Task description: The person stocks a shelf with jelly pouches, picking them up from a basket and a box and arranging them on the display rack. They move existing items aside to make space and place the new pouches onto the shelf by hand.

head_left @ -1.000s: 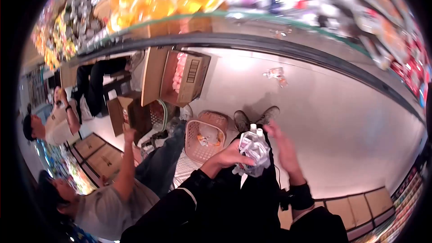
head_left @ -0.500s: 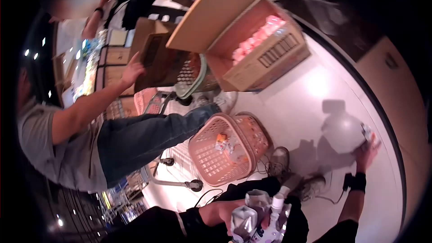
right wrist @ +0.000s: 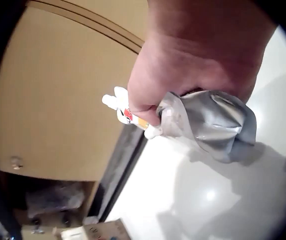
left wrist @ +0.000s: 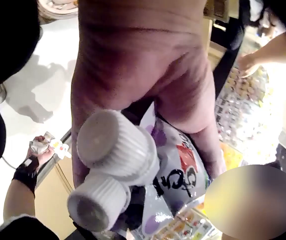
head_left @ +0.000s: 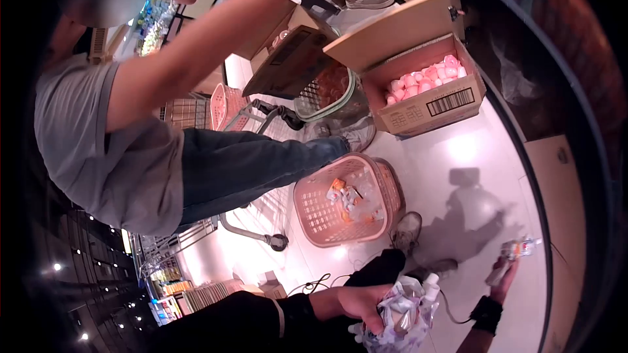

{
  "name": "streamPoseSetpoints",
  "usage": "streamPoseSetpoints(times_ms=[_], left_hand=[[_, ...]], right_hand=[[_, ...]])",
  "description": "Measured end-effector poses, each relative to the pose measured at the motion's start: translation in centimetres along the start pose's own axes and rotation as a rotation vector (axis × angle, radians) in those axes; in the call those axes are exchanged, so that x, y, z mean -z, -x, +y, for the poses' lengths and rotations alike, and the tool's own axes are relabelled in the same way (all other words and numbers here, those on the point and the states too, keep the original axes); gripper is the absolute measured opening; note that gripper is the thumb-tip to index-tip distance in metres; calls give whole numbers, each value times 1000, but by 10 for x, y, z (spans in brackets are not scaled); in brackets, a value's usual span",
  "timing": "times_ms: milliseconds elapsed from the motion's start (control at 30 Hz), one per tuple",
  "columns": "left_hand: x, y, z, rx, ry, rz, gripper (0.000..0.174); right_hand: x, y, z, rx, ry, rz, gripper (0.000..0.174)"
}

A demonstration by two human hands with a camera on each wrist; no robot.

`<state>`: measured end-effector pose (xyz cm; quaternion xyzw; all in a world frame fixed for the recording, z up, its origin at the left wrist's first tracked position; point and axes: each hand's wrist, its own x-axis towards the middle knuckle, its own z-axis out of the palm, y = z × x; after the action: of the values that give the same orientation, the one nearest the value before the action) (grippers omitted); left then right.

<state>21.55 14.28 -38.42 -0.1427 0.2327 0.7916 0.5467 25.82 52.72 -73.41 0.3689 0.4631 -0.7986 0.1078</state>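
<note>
My left hand (head_left: 360, 304) grips crinkled spouted pouches (head_left: 409, 320) low in the head view. Close up in the left wrist view, two white ribbed caps (left wrist: 115, 145) stick out below the palm, beside white-and-purple pouch film (left wrist: 183, 160) with dark lettering. Off to the right, low over the pale floor, my right hand (head_left: 505, 279) holds more spouted pouches (head_left: 518, 248). The right wrist view shows its curled fingers round a silver pouch (right wrist: 215, 125), with a white spout and printed label (right wrist: 128, 114) poking out past the thumb. Its palm side is hidden.
A pink basket (head_left: 307, 222) with a few packets stands on the floor by my shoes. Beyond it is an open cardboard box (head_left: 409, 117) of pink packs. A person in a grey shirt (head_left: 111, 163) reaches across beside a cart. A cabinet (right wrist: 63, 100) borders the floor.
My right hand has gone from beside the left hand out to the right, down near the floor, and now holds pouches. The left hand keeps its pouches. The view has swung round.
</note>
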Motion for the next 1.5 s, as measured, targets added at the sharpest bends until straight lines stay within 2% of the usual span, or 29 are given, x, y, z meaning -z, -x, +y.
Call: streamPoseSetpoints(times_ms=[33,67,133,167,200,267,300,333,433,467,533,567,667,733,767,800,833,867,900,1000,1100,1200,1233,1300,1333,1400,1500], left_hand=[[-19,8,8,-36,8,-6,73],[-34,13,15,-150,-10,-62,79],[-53,34,23,-156,-124,-14,85],[-48,46,16,-60,-146,-32,91],[-59,56,23,-82,-138,-23,88],[-75,72,25,-131,-170,-6,60],[-90,84,35,-83,-194,45,54],[-100,93,40,-49,-248,47,52],[-121,115,51,28,-254,-124,50],[-127,120,53,17,-257,-136,50],[-137,134,55,130,-212,-207,51],[-147,142,65,141,-302,-203,51],[-165,156,67,145,-283,-218,51],[-181,170,73,196,-351,-218,54],[-185,174,74,167,-202,-248,57],[-193,178,76,159,-52,-274,59],[-203,181,83,139,-71,-239,65],[-210,175,90,90,-82,-338,68],[-220,177,94,132,-24,-370,69],[-254,165,128,142,22,-416,70],[-272,142,150,38,-2,-428,70],[-289,102,159,-53,-17,-413,70],[-296,90,160,-83,-16,-410,70],[-307,65,166,-142,-23,-395,70],[-313,53,170,-180,-29,-379,70],[-329,29,173,-219,-26,-359,70],[-353,-2,179,-269,-30,-335,71]], right_hand=[[-30,44,-24,-83,-133,-135,47],[-58,86,-48,-165,-267,-266,48],[-99,166,-85,-356,-418,-310,59],[-130,211,-115,-401,-374,-350,64],[-163,256,-149,-443,-331,-389,70],[-217,314,-207,-493,69,-516,58],[-232,338,-224,-562,144,-562,58],[-245,360,-238,-628,219,-610,59],[-274,416,-269,-757,324,-633,49],[-287,423,-279,-826,452,-643,50],[-302,445,-285,-712,488,-565,54],[-310,453,-291,-703,496,-561,54],[-332,476,-315,-697,569,-561,57],[-345,492,-325,-517,677,-632,54],[-363,509,-350,-637,548,-622,49],[-368,522,-361,-584,485,-639,53],[-380,536,-381,-518,469,-659,58],[-379,546,-390,-530,480,-593,54],[-380,555,-402,-503,505,-550,48],[-338,556,-416,-447,283,-535,47],[-323,560,-446,-129,-181,-200,47],[-292,526,-478,41,-532,69,39],[-272,511,-485,37,-535,74,39],[-230,478,-500,260,-412,-43,32],[-228,469,-516,245,-417,-41,32],[-235,448,-553,462,-69,299,28],[-216,426,-589,537,21,293,24]])
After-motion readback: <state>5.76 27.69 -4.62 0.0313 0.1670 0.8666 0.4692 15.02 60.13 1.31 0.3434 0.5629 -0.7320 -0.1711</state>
